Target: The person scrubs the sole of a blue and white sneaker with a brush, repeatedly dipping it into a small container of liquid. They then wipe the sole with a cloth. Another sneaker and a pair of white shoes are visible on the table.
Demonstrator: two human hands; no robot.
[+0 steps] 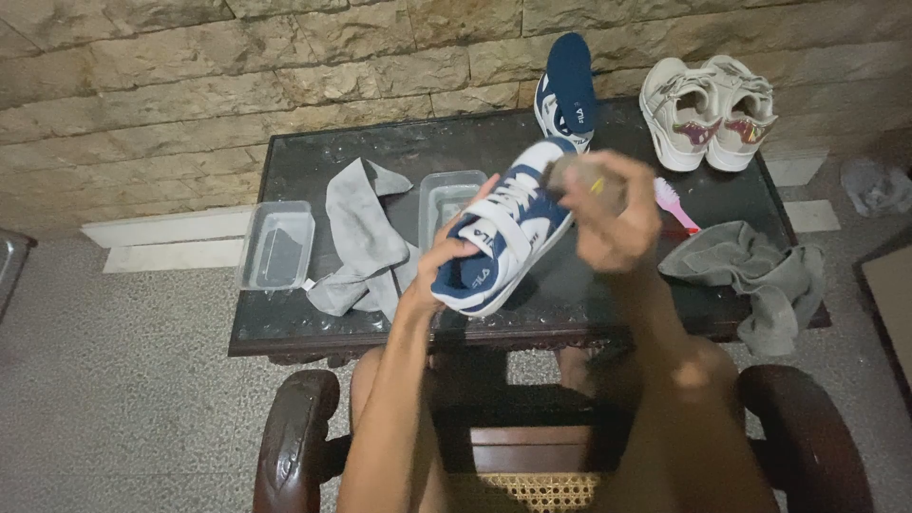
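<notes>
My left hand (pixel 439 264) grips a blue and white sneaker (pixel 508 228) by its heel end and holds it above the front of a dark glass-topped table (pixel 285 328). My right hand (pixel 613 214) is closed around a small brownish object, blurred, pressed near the sneaker's toe. The matching blue sneaker (pixel 567 90) stands on end against the stone wall at the back of the table.
Two clear plastic tubs (pixel 277 245) (pixel 446 198) sit on the table, one at the left edge, one in the middle. A grey cloth (pixel 361 237) lies between them; another grey cloth (pixel 760 275) hangs off the right side. A pink brush (pixel 673 204) and a white sneaker pair (pixel 708 114) lie at the back right. Dark wooden chair arms (pixel 290 437) flank my knees.
</notes>
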